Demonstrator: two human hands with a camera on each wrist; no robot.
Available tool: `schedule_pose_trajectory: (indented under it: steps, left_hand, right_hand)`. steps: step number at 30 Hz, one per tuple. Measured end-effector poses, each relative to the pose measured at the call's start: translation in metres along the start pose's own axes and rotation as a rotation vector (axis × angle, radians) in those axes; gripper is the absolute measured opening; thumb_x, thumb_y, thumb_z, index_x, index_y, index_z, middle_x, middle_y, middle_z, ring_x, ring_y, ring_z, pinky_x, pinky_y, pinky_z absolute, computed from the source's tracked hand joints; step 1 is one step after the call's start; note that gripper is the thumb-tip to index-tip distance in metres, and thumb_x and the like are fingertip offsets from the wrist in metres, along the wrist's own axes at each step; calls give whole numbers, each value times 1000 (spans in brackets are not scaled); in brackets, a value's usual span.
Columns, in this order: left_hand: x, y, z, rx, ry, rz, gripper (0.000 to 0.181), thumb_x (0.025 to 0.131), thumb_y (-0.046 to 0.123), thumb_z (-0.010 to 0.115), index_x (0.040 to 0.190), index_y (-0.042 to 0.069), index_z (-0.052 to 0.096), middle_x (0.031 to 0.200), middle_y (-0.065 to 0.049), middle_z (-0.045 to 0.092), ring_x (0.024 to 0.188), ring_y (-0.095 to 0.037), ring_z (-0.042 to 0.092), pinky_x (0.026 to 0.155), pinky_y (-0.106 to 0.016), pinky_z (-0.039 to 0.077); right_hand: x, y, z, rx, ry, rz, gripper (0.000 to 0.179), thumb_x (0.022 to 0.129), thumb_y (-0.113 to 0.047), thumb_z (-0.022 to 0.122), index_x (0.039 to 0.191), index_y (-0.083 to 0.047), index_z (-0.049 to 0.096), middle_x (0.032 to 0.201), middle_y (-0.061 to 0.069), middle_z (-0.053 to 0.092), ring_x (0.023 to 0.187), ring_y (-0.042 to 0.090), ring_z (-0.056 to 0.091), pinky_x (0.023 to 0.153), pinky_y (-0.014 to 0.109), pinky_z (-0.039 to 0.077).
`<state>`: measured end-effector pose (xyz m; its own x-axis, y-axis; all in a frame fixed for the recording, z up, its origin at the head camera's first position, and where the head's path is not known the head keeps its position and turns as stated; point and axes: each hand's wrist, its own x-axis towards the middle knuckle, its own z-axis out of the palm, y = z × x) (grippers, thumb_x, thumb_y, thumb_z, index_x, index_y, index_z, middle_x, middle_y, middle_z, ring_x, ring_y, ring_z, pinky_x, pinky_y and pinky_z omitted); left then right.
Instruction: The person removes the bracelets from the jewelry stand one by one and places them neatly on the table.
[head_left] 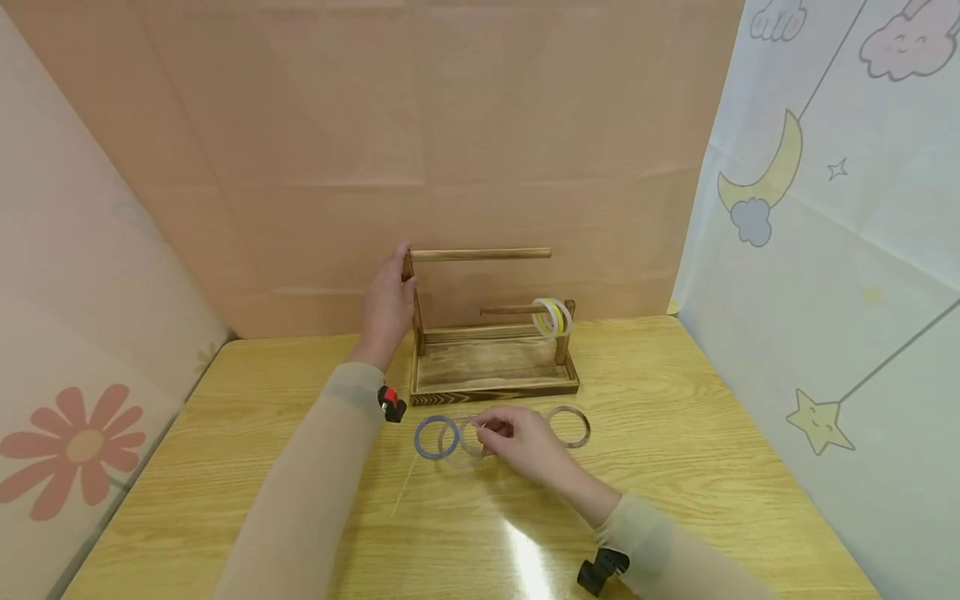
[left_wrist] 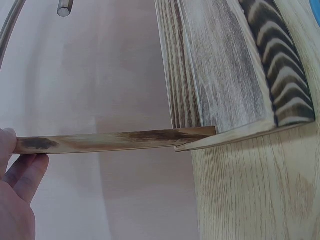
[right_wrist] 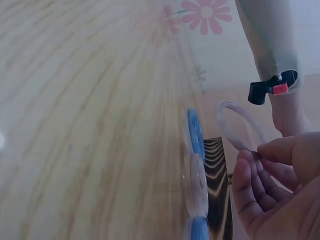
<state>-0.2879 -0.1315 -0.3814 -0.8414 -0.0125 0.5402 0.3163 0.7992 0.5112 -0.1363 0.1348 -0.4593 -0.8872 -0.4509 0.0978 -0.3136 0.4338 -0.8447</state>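
Observation:
My left hand (head_left: 388, 304) grips the top of the tall wooden post (left_wrist: 115, 141) on the rack's left side, thumb on one face and fingers on the other. With thumb and fingertips, my right hand (head_left: 525, 442) pinches a clear ring (right_wrist: 224, 131), held up off the table in front of the rack. A blue ring (head_left: 417, 439) lies on the table left of that hand, beside a pale clear ring (right_wrist: 199, 187). To the hand's right lies a greyish-brown ring (head_left: 588, 427). White and yellow rings (head_left: 553, 320) hang on the rack's lower bar (head_left: 506, 311).
The rack's wooden tray base (head_left: 495, 395) stands toward the back of the table (head_left: 300, 500). An upper bar (head_left: 480, 255) juts right from the tall post. A short post (head_left: 561, 350) stands at the right. Hung cloths enclose the table's back and sides.

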Motion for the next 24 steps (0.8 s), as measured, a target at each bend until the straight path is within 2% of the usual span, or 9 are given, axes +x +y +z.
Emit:
schedule_pose_trajectory:
  steps: [5,9,16,24]
  left_hand:
    - [1,-1,1,11,4,6,66,110,5,68,169,16,39,154,-20,61,113,-43,70,103,-60,56]
    - [1,-2,1,13,10,12,65,110,5,69,168,15,40,152,-21,62,113,-43,70,102,-60,56]
    - [1,-4,3,3,4,6,65,110,4,68,168,15,40,153,-21,61,118,-44,68,107,-59,54]
    - [1,-3,1,-23,-13,-9,65,111,5,66,169,15,39,156,-20,59,122,-43,67,111,-57,53]
  right_hand:
    - [-2,1,9,-9,-35,-34,18,107,-12,74,120,-4,82,101,0,80,85,9,73,72,25,58]
    - [-3,1,16,27,-94,-5,19,108,-14,72,120,-2,81,104,5,79,87,12,72,75,26,58]
    - [-3,4,26,-18,-121,-9,17,105,-14,75,118,-6,83,100,-8,76,91,9,69,81,27,57]
    - [-2,7,35,-78,-139,-6,12,103,-14,77,113,-12,84,95,-12,76,87,3,66,81,27,56]
